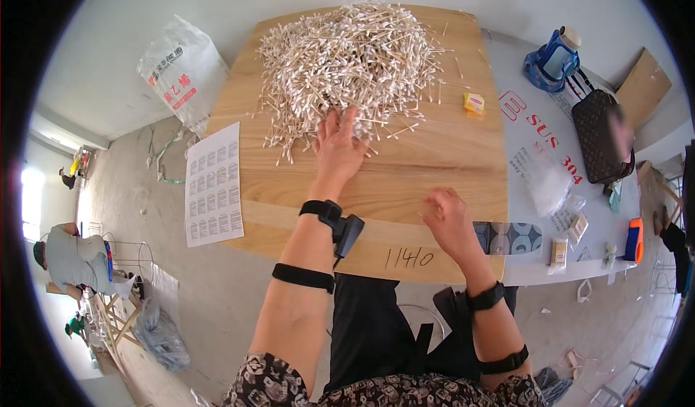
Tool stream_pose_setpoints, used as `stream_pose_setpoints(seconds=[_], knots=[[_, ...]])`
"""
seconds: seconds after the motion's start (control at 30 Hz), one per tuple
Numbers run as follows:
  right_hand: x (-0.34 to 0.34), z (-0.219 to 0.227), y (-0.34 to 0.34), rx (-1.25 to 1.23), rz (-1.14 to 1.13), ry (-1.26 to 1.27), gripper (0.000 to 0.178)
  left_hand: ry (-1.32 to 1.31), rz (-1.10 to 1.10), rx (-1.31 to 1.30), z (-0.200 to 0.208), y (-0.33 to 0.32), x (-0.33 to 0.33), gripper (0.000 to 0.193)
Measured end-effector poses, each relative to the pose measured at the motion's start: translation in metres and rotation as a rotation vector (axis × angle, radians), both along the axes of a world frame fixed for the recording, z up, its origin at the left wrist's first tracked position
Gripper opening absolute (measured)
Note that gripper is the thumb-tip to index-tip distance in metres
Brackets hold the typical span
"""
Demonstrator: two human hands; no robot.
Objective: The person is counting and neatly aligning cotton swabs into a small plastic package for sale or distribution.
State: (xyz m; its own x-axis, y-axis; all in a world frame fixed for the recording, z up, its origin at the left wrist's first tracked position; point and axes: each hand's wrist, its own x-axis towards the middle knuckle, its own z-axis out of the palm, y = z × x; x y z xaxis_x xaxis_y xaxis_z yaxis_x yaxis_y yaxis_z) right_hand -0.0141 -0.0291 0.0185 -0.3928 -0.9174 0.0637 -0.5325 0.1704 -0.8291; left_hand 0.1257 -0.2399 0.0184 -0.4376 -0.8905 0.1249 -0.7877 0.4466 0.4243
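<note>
A big heap of cotton swabs (351, 63) with wooden sticks and white tips covers the far part of the wooden table (434, 164). My left hand (340, 146) reaches to the heap's near edge, palm down. Its fingers are stretched out and spread, with the fingertips touching the swabs. Over the table's right front, apart from the heap, my right hand (449, 219) is held with its fingers curled in. Whether anything small is inside those fingers is hidden. Loose swabs lie scattered around the heap's edge.
A small yellow box (474, 103) sits right of the heap. A printed sheet (214, 186) hangs over the left edge beside a clear plastic bag (184, 70). On the white side surface stand a brown handbag (602, 135), a blue bag (554, 63) and small packets (558, 253).
</note>
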Motion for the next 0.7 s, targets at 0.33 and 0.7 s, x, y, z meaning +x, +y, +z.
stream_pose_setpoints(seconds=[0.33,0.7], knots=[[-0.013,-0.005,-0.07,-0.063,-0.127,-0.064,0.04,0.142,-0.239,-0.016,-0.03,0.103,0.001,0.061],[0.024,-0.032,-0.129,-0.033,-0.277,0.531,0.027,0.497,-0.166,0.114,-0.035,0.094,0.057,0.055]])
